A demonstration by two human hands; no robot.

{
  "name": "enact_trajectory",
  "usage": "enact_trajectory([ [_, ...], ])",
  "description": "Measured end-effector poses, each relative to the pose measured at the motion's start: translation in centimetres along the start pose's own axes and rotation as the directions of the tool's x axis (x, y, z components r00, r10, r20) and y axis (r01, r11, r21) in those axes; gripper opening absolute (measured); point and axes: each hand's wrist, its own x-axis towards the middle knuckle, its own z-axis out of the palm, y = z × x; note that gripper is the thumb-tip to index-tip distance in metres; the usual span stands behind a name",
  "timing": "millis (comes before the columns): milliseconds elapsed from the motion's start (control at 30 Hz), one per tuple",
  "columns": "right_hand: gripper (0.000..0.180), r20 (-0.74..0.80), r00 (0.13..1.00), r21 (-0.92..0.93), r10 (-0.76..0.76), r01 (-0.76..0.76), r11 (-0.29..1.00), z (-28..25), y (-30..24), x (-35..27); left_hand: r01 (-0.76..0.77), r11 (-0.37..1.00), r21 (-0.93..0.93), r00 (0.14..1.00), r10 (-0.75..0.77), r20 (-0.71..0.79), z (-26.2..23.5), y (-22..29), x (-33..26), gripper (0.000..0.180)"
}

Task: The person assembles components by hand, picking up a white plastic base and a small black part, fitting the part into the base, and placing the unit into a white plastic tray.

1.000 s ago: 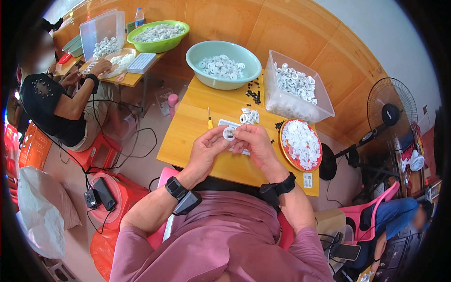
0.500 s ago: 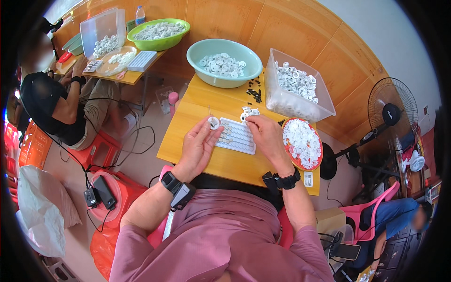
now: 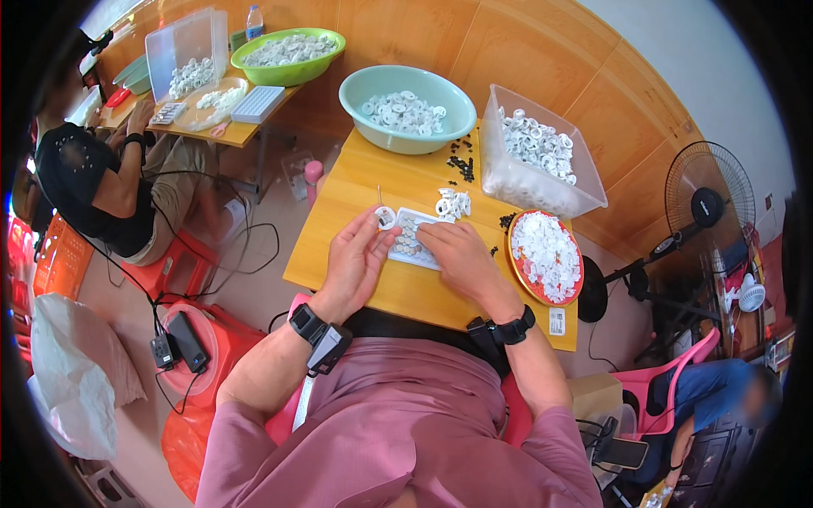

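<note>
My left hand [image 3: 354, 261] pinches a small round white plastic part [image 3: 386, 218] with a dark centre, above the table's near half. A thin rod [image 3: 379, 195] stands up just behind that part; whether my fingers also hold it I cannot tell. Beside it lies a white tray [image 3: 423, 262] with rows of small round grey discs [image 3: 408, 240]. My right hand [image 3: 464, 261] reaches over the tray, covering its right part, with fingertips closed down among the discs. What they grip, if anything, is hidden. Several white plastic parts [image 3: 453, 203] lie just beyond the tray.
Behind stand a pale green basin [image 3: 347, 110] and a clear bin [image 3: 542, 201] of white parts. An orange-red plate [image 3: 579, 269] of white pieces sits right. Small black pieces [image 3: 462, 168] are scattered behind. A fan [image 3: 707, 206] stands right; another person [image 3: 80, 190] sits left.
My right hand has moved from the loose white parts down and left onto the tray, leaving those parts on the table. My left hand still holds its round part in nearly the same place.
</note>
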Motion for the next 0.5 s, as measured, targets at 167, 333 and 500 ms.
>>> enact_trajectory([
  [167, 0.035, 0.093, 0.995, -0.037, 0.045, -0.041, 0.998, -1.5, 0.1, -1.0, 0.013, 1.000, 0.007, 1.000, -0.013, -0.011, 0.0, -0.1, -0.1, 0.031],
  [333, 0.021, -0.044, 0.993, 0.032, 0.109, -0.107, 0.994, -1.7, 0.9, -0.1, 0.075, 0.997, 0.018, 0.997, -0.075, 0.016, 0.0, -0.3, -0.2, 0.030],
  [500, 0.008, 0.013, 0.987, 0.058, 0.160, -0.161, 0.985, -0.8, 1.2, 0.4, 0.110, 0.994, 0.009, 0.992, -0.111, 0.053, 0.7, 0.0, -0.5, 0.031],
])
